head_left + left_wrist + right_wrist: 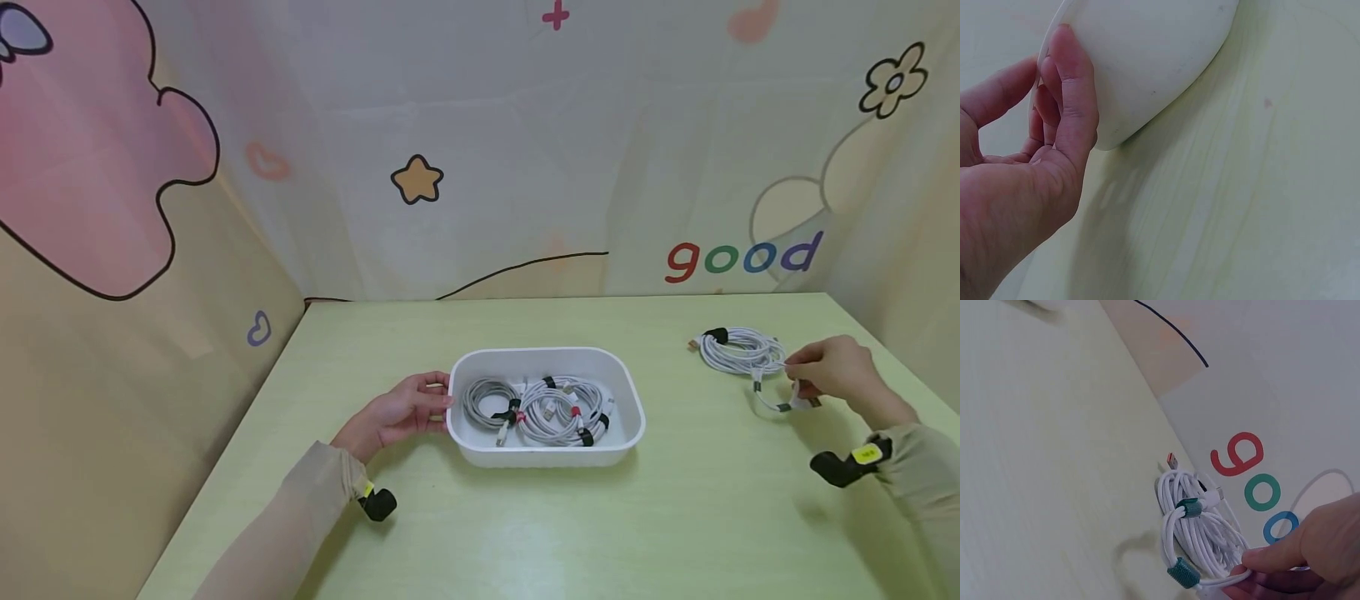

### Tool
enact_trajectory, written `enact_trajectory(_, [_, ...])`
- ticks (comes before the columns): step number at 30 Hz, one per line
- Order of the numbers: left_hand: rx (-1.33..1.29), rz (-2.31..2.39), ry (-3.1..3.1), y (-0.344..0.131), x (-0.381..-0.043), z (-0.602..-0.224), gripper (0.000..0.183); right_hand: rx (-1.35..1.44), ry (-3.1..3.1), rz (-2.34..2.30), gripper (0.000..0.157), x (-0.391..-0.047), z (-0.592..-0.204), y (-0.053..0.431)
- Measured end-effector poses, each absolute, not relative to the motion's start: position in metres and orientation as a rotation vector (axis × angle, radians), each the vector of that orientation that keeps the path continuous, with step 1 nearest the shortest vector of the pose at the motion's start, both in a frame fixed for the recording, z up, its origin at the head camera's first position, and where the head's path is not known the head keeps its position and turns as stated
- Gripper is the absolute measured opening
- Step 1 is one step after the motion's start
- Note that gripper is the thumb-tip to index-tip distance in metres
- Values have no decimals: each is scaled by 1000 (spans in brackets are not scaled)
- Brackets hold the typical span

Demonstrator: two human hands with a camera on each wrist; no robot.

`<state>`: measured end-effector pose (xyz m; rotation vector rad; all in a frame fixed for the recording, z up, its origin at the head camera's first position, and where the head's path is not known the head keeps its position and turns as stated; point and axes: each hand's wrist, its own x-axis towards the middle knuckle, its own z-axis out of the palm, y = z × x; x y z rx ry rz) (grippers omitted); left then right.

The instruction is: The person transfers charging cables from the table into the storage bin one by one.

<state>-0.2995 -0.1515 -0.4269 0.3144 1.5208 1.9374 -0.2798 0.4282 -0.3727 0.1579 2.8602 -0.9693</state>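
Observation:
At the left end of a white plastic box (542,457), my left hand (408,412) holds the rim between thumb and fingers. The left wrist view shows the fingers against the box's outer wall (1147,62). Inside lie several coiled white cables (558,417) with black and red straps. Off to the right, my right hand (840,371) pinches part of a white cable (742,350) between thumb and fingertips. That bundle (1200,531) has an orange USB plug (1172,460), a smaller white plug and dark green straps. Whether it is one cable or two, I cannot tell.
Box and bundle are on a pale yellow-green table (525,533). A printed curtain (510,167) hangs behind the table's back edge and along its sides. Black wrist-camera mounts (847,467) sit at both cuffs.

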Motion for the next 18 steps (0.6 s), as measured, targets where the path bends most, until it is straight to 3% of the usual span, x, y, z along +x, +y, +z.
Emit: enact_trajectory(18, [408, 1927, 1491, -154, -300, -429, 29, 50, 2774, -1072, 40, -294, -347, 367])
